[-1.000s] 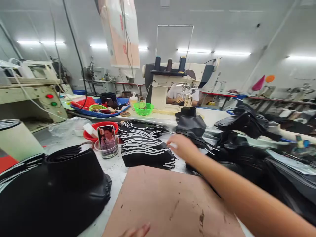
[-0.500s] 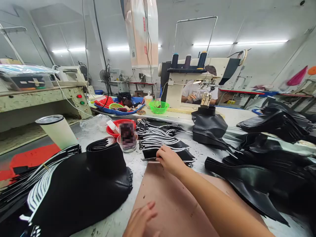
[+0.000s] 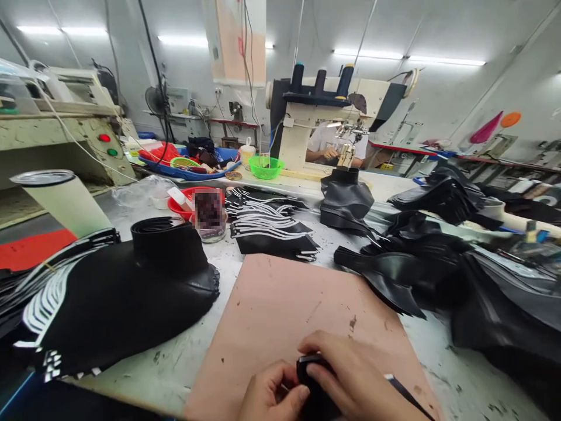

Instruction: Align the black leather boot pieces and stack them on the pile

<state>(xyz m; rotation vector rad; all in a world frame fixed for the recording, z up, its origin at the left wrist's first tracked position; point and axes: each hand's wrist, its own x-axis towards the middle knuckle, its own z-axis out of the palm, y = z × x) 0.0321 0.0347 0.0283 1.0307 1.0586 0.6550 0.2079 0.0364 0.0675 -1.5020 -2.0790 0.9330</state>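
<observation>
Near side: taken up mostly by the scuffed tabletop (image 3: 175, 356). Sewing machine (image 3: 293, 143) is stationed on the far side. Tan board (image 3: 280, 298) is laid flat at the near middle. A broad black rolled stack (image 3: 114, 298) is parked at left; loose black pieces (image 3: 385, 269) are heaped at right. White-striped stack (image 3: 274, 244) is set just beyond the board's far edge.

Change: a moment earlier the right hand (image 3: 342, 374) was placed at the near edge of the white-striped stack, with the left hand (image 3: 274, 392) well apart on the near side. Now both are brought together over the near part of the board, and a black piece (image 3: 316, 403) is held there. Judged meaning: reach is over, two-handed handling is under way. Whether the piece was taken off that stack can't be confirmed.

Grip: both hands are closed on the black piece. Right fingers are hooked over its far edge, thumb pressed on the side facing the camera; left thumb and fingers are pinched at its left edge. So the piece is located between the hands, touched by both. Its near end is cut off by the frame; contact with the board can't be told.

Smallest: narrow dark strip (image 3: 405, 392), pale-ended, is seen just right of the right hand. Any join to the piece is hidden.
</observation>
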